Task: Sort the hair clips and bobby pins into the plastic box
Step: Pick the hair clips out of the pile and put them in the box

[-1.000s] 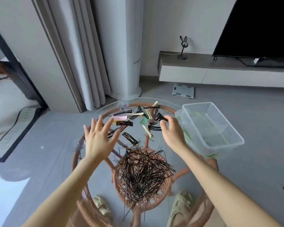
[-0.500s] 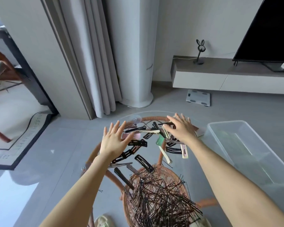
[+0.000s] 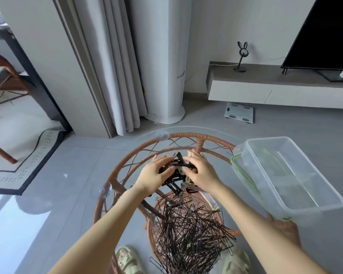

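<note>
Black and cream hair clips (image 3: 176, 169) are cupped on the glass top (image 3: 186, 135) — the left hand (image 3: 152, 176) is curled round them from one side, the right hand (image 3: 203, 174) from the other. The plastic box (image 3: 297, 175) lies further right, nearer the right hand, so the bunch must be carried rightward; bobby pins (image 3: 190, 228) lie heaped nearer the body.

No text, label, brand, number or sign can be read anywhere.

Grey floor (image 3: 67, 165), pale curtain (image 3: 119, 66) (dark television (image 3: 325, 30) beyond).
</note>
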Demonstrator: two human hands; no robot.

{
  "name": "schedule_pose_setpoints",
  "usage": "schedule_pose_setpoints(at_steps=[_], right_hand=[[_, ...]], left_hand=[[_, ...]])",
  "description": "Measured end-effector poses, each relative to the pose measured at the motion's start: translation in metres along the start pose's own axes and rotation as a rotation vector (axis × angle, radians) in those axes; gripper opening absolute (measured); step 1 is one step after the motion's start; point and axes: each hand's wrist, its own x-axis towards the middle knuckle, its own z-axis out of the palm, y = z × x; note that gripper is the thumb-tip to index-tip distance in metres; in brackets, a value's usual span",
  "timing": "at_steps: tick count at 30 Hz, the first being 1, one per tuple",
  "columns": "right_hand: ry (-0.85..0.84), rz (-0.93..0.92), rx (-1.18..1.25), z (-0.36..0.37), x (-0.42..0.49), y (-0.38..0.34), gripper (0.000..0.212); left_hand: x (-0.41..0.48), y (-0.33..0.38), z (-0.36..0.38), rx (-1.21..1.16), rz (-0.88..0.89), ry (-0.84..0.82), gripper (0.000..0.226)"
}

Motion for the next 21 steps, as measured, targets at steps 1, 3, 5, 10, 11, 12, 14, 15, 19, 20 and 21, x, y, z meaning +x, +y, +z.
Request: schedule_pose_setpoints(at_steps=[1, 3, 5, 10, 11, 12, 14, 15, 19, 20, 21], right_hand=[[-0.005, 0.008, 0.021, 0.000, -0.006, -0.001, 0.044], [-0.037, 0.016, 0.071, -0.005, -0.018, -0.005, 0.044], [-0.044, 0.014, 0.125, -0.015, -0.026, -0.007, 0.044], [0.146, 0.107, 0.142, -0.029, -0.065, 0.004, 0.045], [0.170, 0.128, 0.119, -0.024, -0.073, 0.006, 0.045], [0.187, 0.140, 0.088, -0.016, -0.079, 0.007, 0.044], [0.228, 0.130, 0.033, 0.000, -0.080, 0.001, 0.041], [0.253, 0.127, 0.026, 0.005, -0.076, -0.005, 0.039], [0.219, 0.134, 0.168, 0.017, -0.060, -0.035, 0.037], [0.178, 0.124, 0.207, 0.018, -0.058, -0.040, 0.038], [0.140, 0.113, 0.239, 0.018, -0.058, -0.044, 0.038]], left_hand=[[-0.003, 0.000, 0.001, -0.024, -0.004, -0.005, 0.042], [-0.014, -0.002, -0.004, -0.047, 0.004, -0.014, 0.040], [-0.019, -0.007, -0.013, 0.008, 0.014, 0.050, 0.051], [-0.058, -0.031, -0.024, 0.160, -0.229, 0.317, 0.064], [-0.064, -0.032, -0.018, 0.182, -0.248, 0.299, 0.065], [-0.068, -0.030, -0.010, 0.210, -0.253, 0.279, 0.066], [-0.062, -0.022, 0.005, 0.212, -0.247, 0.270, 0.066], [-0.054, -0.015, 0.011, 0.187, -0.238, 0.267, 0.066], [-0.029, 0.017, 0.033, 0.105, -0.129, 0.200, 0.061], [-0.026, 0.023, 0.035, 0.075, -0.120, 0.189, 0.055], [-0.025, 0.028, 0.035, 0.040, -0.125, 0.187, 0.049]])
